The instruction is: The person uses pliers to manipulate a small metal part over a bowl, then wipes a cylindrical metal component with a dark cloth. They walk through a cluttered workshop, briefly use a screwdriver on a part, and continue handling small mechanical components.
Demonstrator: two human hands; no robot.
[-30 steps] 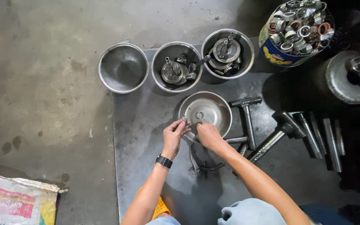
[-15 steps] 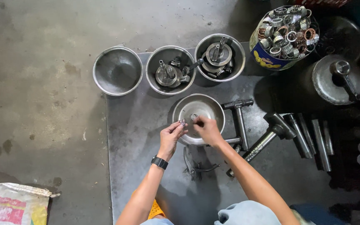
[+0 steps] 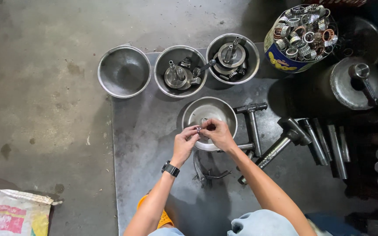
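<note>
left hand [image 3: 184, 142]: fingertips pinched on a small metal bearing part [image 3: 198, 129], held over the near-left rim of the lone steel bowl [image 3: 228, 114]; black watch [image 3: 171, 168] on the wrist.
right hand [image 3: 218, 133]: fingers curled, tips pinching the same small part from the other side; both hands meet above the bowl.
small metal bearing part: tiny, silvery, between the two sets of fingertips, above the bowl, not resting on it; detail too small to tell.
lone steel bowl: sits on the dark metal sheet [image 3: 149, 131], mid-way along it, just nearer than the row of three bowls; a small ring lies inside, partly hidden by the hands.
dark metal sheet: lies on the concrete floor [image 3: 40, 87], carries most of the things.
empty bowl [image 3: 124, 71]: at the far-left corner of the sheet, overhanging the floor.
middle bowl [image 3: 180, 71]: far edge, holds shafts and gear parts.
third bowl [image 3: 232, 53]: far edge, touching the middle bowl, holds a disc with shafts.
tin of bearings [image 3: 301, 35]: far-right, full of ring bearings, yellow and blue wall.
T-handle tool [image 3: 253, 120]: just right of the lone bowl.
long sockets and bars [image 3: 324, 144]: right side of the sheet, lying side by side.
pliers [image 3: 204, 171]: on the sheet near edge, between the forearms.
printed sack [image 3: 14, 212]: on the floor, near-left, well apart.
</note>
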